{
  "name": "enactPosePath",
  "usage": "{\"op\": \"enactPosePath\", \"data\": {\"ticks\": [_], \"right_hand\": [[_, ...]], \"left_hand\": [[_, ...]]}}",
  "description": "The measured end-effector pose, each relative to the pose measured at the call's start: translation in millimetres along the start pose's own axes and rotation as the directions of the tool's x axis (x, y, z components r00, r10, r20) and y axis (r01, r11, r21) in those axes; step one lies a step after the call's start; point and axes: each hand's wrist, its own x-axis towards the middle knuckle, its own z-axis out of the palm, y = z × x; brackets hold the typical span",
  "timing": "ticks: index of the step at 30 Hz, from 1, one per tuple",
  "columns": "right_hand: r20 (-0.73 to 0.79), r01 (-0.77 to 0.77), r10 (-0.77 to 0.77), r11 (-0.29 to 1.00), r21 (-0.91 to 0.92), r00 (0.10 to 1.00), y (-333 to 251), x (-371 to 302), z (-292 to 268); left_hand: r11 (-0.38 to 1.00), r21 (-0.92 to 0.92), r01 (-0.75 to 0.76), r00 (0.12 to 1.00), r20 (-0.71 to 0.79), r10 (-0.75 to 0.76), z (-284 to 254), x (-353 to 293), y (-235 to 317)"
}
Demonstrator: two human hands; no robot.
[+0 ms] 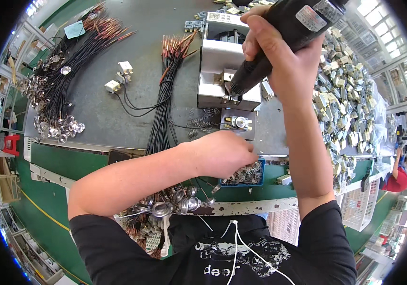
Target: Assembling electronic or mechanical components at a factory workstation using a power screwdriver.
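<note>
My right hand (286,61) is wrapped round a black electric screwdriver (279,45), tilted so its tip points down and left. That tip is at a small metal part on the silver metal fixture (222,57). My left hand (227,154) reaches over a blue bin (263,173) of small metal pieces (246,175). Its fingers are bent down at the pieces, and the fingertips are hidden. Just beyond the left hand, a small socket-like part (239,123) with a round metal piece sits on a metal block, a black wire running to it.
Black wires (165,99) with copper-coloured ends lie bundled left of the fixture. Another bundle (65,80) with round metal caps is farther left. Two white connectors (113,86) and loose springs (203,116) rest on the grey table. Many connectors (341,99) are heaped at the right.
</note>
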Motion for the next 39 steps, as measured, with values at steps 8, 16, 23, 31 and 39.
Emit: {"op": "enactPosePath", "data": {"ticks": [8,16,23,31,39], "right_hand": [[-0.103,0.059,-0.038,0.975,0.215,0.994,-8.4,-29.7,14.1],[-0.036,0.046,-0.043,0.994,0.102,0.998,-33.1,-44.5,-21.6],[0.000,-0.210,0.210,0.977,0.042,0.978,-25.4,-47.6,-22.3],[-0.084,0.042,-0.036,0.997,0.065,0.996,-3.7,-38.9,-8.8],[-0.145,0.290,-0.276,0.953,0.091,0.950,14.4,-39.9,-1.9]], "left_hand": [[0.960,0.054,0.276,0.843,-0.493,-0.214,-46.6,-37.5,-17.1],[0.936,0.167,0.311,0.836,-0.516,-0.186,-6.8,-18.6,-27.6],[0.947,0.083,0.311,0.787,-0.580,-0.208,9.5,-25.4,-35.1],[0.957,0.088,0.275,0.790,-0.589,-0.173,2.7,-19.4,-32.3],[0.959,0.068,0.274,0.789,-0.586,-0.184,4.1,-20.4,-31.2]]}}
